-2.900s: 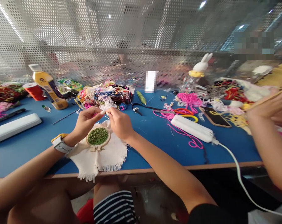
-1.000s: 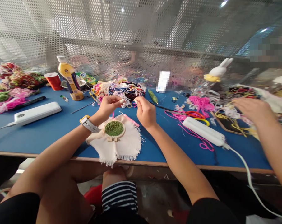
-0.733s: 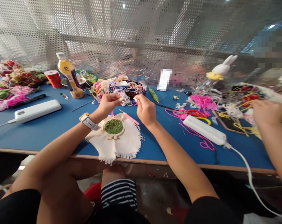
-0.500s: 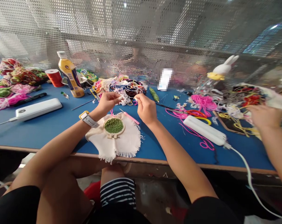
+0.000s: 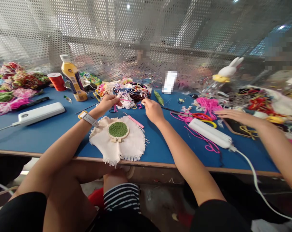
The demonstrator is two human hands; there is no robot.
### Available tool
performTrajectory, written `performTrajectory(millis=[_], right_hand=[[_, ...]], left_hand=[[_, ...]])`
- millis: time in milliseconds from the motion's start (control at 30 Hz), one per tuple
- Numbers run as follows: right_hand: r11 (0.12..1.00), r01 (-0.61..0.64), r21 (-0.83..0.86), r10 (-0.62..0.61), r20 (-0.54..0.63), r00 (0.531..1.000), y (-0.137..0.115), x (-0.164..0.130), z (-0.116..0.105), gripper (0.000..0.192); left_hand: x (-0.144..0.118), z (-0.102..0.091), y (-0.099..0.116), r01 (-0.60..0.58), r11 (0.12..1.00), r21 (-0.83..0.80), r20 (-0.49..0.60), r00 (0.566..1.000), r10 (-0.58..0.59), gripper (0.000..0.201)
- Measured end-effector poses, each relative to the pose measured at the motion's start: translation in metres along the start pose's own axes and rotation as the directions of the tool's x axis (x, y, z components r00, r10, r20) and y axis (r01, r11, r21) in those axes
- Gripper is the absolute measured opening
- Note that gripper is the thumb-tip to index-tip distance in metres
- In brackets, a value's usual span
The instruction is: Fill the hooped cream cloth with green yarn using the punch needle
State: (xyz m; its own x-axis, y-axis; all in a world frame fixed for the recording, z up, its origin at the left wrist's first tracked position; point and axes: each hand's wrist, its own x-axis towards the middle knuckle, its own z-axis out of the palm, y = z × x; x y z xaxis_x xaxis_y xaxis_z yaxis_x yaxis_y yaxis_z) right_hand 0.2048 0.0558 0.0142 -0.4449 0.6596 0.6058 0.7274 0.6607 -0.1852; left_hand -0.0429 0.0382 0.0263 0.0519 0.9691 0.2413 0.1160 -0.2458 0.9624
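Note:
My left hand (image 5: 110, 101) pinches a strand of pink yarn (image 5: 125, 100), which stretches toward my right. With fingers closed, my right hand (image 5: 153, 110) is level with it, just right of the yarn heap; what its fingertips grip is too small to make out. Below and between them, a white fringed cloth (image 5: 133, 145) lies on the table, held in a small round embroidery hoop (image 5: 118, 140) filled with green loops (image 5: 118, 129). A pink-handled punch needle (image 5: 135, 121) rests on the cloth's upper right edge.
A mixed yarn heap (image 5: 133, 91) lies behind my hands. A yellow bottle (image 5: 74, 79), red spool (image 5: 56, 82) and white power bank (image 5: 41, 111) stand left. Another white power bank (image 5: 210, 133), a rabbit-topped jar (image 5: 221, 79) and a co-worker's hand (image 5: 240, 116) are right.
My left hand has shifted slightly left, and the pink strand now shows stretched out from it. The co-worker's hand has moved left across the table.

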Motion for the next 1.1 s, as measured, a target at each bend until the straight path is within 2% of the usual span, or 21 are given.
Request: performTrajectory(millis=[100, 167, 233, 300, 600, 867, 1100], right_hand=[[1.000, -0.021, -0.008, 0.021, -0.024, 0.999, 0.006, 0.001, 0.001, 0.024], [0.999, -0.037, -0.023, 0.037, -0.036, 0.999, 0.008, 0.001, 0.000, 0.024], [0.998, -0.055, -0.034, 0.054, -0.030, 0.998, 0.010, 0.001, -0.002, 0.024], [0.997, -0.070, -0.035, 0.069, -0.018, 0.997, 0.010, 0.002, -0.003, 0.025], [0.997, -0.072, -0.002, 0.072, 0.060, 0.996, 0.007, 0.000, -0.001, 0.025], [0.996, -0.087, -0.017, 0.088, 0.082, 0.993, 0.008, 0.000, -0.001, 0.023], [0.996, -0.078, -0.042, 0.082, 0.092, 0.992, 0.009, 0.000, -0.003, 0.022]], left_hand=[[0.002, -0.007, 0.000, 0.077, 0.997, -0.006, -0.055, 0.996, -0.077, 0.031], [0.003, -0.013, 0.001, 0.110, 0.993, 0.053, -0.024, 0.994, -0.109, 0.034], [0.003, -0.019, 0.002, 0.107, 0.988, 0.113, 0.026, 0.994, -0.110, 0.036], [0.003, -0.025, 0.005, 0.093, 0.983, 0.161, 0.028, 0.995, -0.099, 0.035], [0.003, -0.035, 0.008, 0.134, 0.947, 0.290, -0.218, 0.973, -0.071, 0.031], [-0.004, -0.034, 0.017, 0.155, 0.935, 0.320, -0.311, 0.949, -0.051, 0.037], [-0.002, -0.035, 0.017, 0.203, 0.940, 0.273, -0.389, 0.917, -0.085, 0.030]])
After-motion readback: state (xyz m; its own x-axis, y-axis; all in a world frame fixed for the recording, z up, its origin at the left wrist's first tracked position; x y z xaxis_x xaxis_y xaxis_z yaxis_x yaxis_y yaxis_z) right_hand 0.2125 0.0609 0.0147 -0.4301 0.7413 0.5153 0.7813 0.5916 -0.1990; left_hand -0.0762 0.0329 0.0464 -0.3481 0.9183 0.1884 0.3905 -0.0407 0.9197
